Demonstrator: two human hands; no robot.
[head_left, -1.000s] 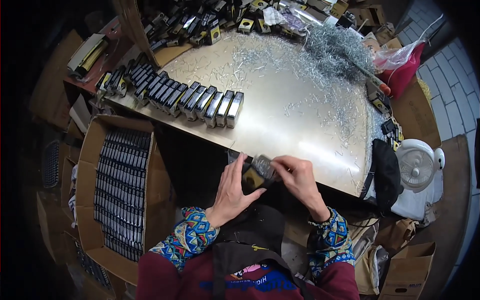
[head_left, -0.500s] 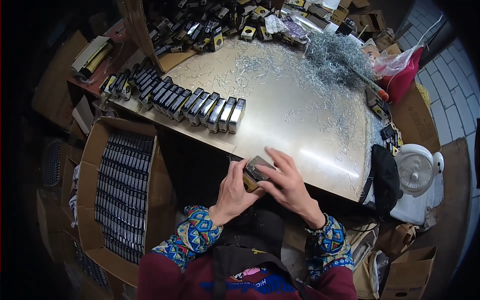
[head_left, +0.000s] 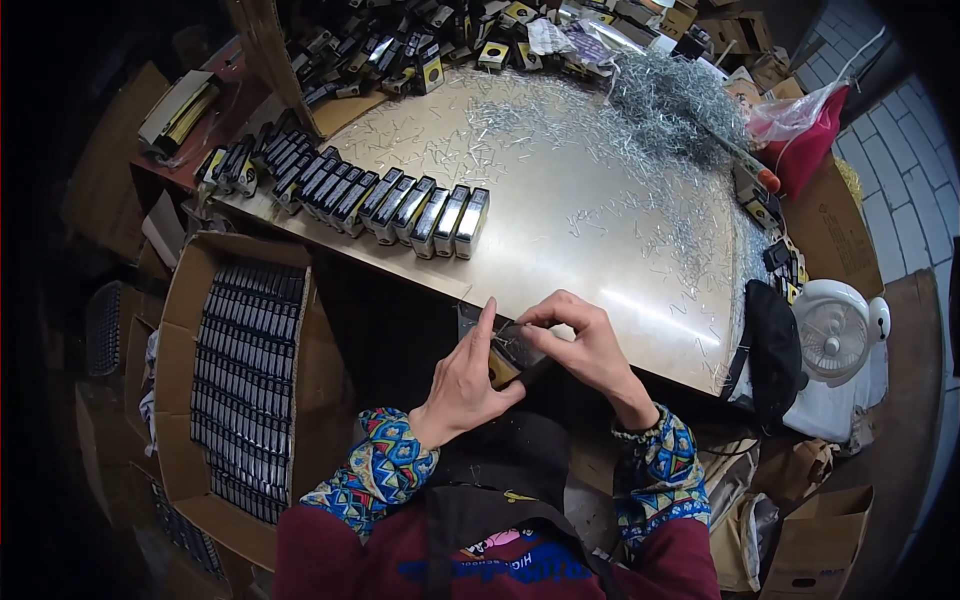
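Left hand (head_left: 468,380): fingers extended upward, thumb and palm cupped around a small black-and-yellow box (head_left: 505,362), held just off the near edge of the worktop (head_left: 600,230). Right hand (head_left: 580,345): thumb and forefinger pinched on the top of the same box, remaining fingers curled. Both hands touch the box and each other; what lies inside the box cannot be told.

Worktop: rounded metal sheet, pale and reflective, strewn with loose staples (head_left: 640,190), thickest in a heap (head_left: 675,95) at the far right.

Row of boxes (head_left: 345,195): black with light ends, stood on edge side by side along the left part of the worktop, well apart from the hands.

Pile of boxes (head_left: 420,45): black and yellow, jumbled at the far edge.

Cardboard carton (head_left: 180,330): open, on the floor at the person's left, packed with black boxes in neat ranks.

Red bag (head_left: 810,150): at the right rim of the worktop, beside a clear plastic bag.

Black cap (head_left: 772,350): hangs over the right near edge of the worktop.

White fan (head_left: 835,335): small, just beside the cap.

Sleeves (head_left: 375,470): patterned cuffs in many colours over maroon.
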